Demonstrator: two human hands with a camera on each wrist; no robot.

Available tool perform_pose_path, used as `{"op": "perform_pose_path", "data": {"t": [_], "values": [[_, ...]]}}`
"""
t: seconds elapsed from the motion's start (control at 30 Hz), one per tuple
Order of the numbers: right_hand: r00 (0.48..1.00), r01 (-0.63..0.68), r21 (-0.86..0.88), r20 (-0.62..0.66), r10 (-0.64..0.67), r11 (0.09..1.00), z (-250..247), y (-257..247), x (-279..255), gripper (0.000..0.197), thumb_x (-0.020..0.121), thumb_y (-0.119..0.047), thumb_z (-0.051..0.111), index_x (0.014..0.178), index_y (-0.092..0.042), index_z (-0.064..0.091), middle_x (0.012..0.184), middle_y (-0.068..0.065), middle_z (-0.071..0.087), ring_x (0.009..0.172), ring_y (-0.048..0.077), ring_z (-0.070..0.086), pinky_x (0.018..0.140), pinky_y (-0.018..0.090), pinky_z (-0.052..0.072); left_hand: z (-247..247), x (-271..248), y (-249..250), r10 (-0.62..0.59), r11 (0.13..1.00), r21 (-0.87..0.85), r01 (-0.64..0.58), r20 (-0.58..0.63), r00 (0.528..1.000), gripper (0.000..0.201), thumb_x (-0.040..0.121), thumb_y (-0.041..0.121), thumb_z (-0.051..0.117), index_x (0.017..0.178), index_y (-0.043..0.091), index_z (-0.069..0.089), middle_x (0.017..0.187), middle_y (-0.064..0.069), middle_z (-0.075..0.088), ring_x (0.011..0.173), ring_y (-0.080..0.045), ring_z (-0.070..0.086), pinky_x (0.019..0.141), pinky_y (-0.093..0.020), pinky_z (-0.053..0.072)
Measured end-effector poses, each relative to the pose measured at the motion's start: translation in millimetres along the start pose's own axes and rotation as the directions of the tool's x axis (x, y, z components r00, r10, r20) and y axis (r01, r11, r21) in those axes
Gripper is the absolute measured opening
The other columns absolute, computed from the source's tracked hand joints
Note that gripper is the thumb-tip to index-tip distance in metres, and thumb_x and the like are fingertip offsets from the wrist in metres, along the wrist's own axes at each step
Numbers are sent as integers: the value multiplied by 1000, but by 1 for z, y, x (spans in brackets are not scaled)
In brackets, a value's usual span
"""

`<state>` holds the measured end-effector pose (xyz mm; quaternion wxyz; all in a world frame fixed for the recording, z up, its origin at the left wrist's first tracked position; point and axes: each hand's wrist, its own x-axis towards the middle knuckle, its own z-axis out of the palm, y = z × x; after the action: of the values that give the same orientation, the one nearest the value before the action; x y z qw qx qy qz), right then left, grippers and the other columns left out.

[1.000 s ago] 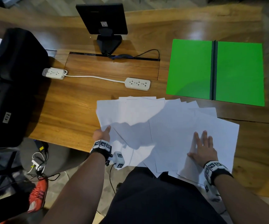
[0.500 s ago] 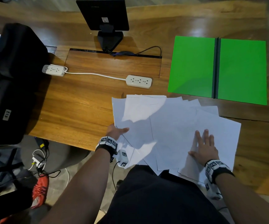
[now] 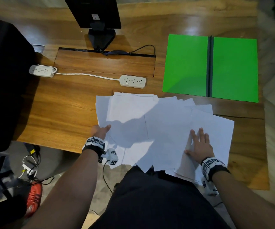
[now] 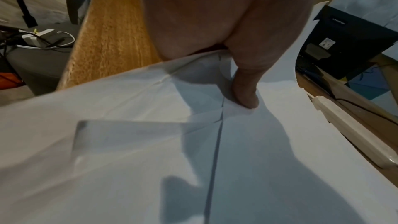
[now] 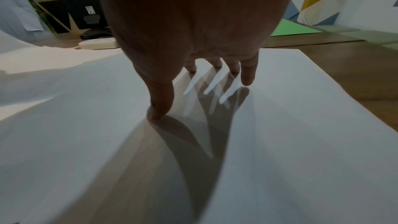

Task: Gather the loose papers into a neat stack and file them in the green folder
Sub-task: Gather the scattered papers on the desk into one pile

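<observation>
Several white papers (image 3: 158,123) lie fanned out on the wooden table, and their near corners hang over its front edge. At the spread's left edge my left hand (image 3: 101,131) pinches the sheets. Its thumb (image 4: 245,94) lies on top of the papers (image 4: 280,142) and its fingers are hidden underneath. My right hand (image 3: 198,142) presses flat on the right sheets, with its fingers (image 5: 247,74) straight and spread on the paper (image 5: 301,125). The green folder (image 3: 188,66) lies open and flat at the back right, apart from the papers, with a dark spine down its middle.
A white power strip (image 3: 132,81) lies just behind the papers, and its cord runs to a second strip (image 3: 41,71) at the left. A monitor stand (image 3: 100,37) is at the back centre. A black bag (image 3: 4,80) fills the left side.
My left hand has slid the left sheets rightward, which narrows the spread, and its thumb now lies on top of them. The right hand has stayed flat in place.
</observation>
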<state>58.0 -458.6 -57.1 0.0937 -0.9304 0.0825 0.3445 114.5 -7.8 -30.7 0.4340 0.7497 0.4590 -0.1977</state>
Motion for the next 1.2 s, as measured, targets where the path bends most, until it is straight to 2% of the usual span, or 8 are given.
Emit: {"op": "perform_pose_path", "data": {"t": [0.23,0.33,0.43,0.5,0.63,0.9,1.03,1.2], "values": [[982,-63,93,-170,78,994,-12,20,-2,86,85,-47,74,155,-26,29,167,13,17,151,40,25,120,55,31,-1,22,-26,-35,999,-14,34,-76,996,100,63,93,61,121,12,70,118,-16,76,103,-41,71,95,-54,56],[889,-335,204,-256,380,920,-15,30,-5,87,78,-53,74,147,-13,40,156,20,36,142,44,39,114,57,37,-2,3,-13,-17,1000,23,18,-56,998,94,71,87,64,118,6,70,115,-17,75,101,-40,70,90,-51,55],[730,-604,375,-93,677,703,-17,37,-7,108,72,-62,79,151,-5,33,153,25,37,138,47,41,106,61,42,3,-2,-12,-43,999,21,43,26,999,78,84,52,81,134,-3,59,127,-15,67,120,-43,64,96,-49,49],[666,-675,434,10,746,596,-16,41,-4,118,66,-64,84,150,-3,28,155,26,33,140,48,38,106,63,39,5,4,-19,-78,996,-33,80,68,995,72,88,27,83,146,-1,50,142,-16,61,131,-43,58,106,-50,46],[613,-686,470,-39,789,556,-21,41,2,107,61,-57,89,138,-1,40,144,26,44,133,45,46,105,59,40,9,6,-20,-59,998,-34,60,38,998,65,91,17,80,145,-4,51,145,-20,60,131,-45,58,110,-53,46],[692,-341,764,-191,697,547,-31,49,-19,30,88,-13,69,115,-2,61,119,23,66,102,43,67,79,43,57,8,9,-20,-28,998,-51,30,41,999,70,89,22,81,147,-3,50,145,-24,61,131,-47,58,112,-56,45],[719,-119,830,-306,624,545,-55,49,-41,20,90,-13,73,107,-9,63,111,15,70,101,38,68,83,44,58,7,12,-24,-46,997,-64,50,67,997,74,88,29,82,149,2,49,146,-20,60,132,-47,57,114,-59,43],[849,84,809,-364,383,582,-84,41,-68,23,88,-21,76,107,-21,63,104,0,71,96,25,70,81,48,61,8,6,-19,-46,995,-87,51,53,998,71,90,27,81,148,1,50,146,-16,60,133,-45,56,113,-56,43]]}}
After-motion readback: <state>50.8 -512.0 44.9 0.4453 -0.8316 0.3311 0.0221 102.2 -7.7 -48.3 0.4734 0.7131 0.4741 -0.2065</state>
